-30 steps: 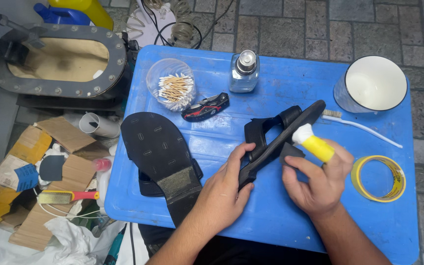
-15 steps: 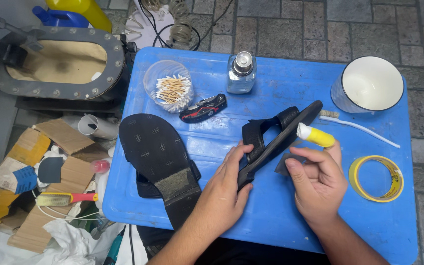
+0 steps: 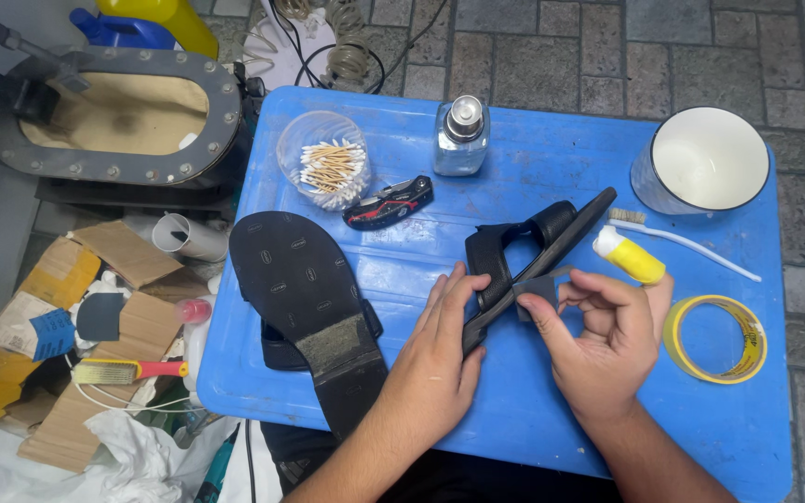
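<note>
While tilted, sandal (image 3: 533, 256) between hands

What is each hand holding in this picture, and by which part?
The left hand grips the black sandal by its sole edge. The right hand pinches a small dark grey piece and holds a yellow tube.

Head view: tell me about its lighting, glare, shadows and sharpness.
Head view: soft, even light; mild glare on the blue table and the glass bottle; only faint, short shadows under the left hand, right hand and sandal; focus sharp throughout, no visible motion blur; table edges bow slightly from the wide lens.
</note>
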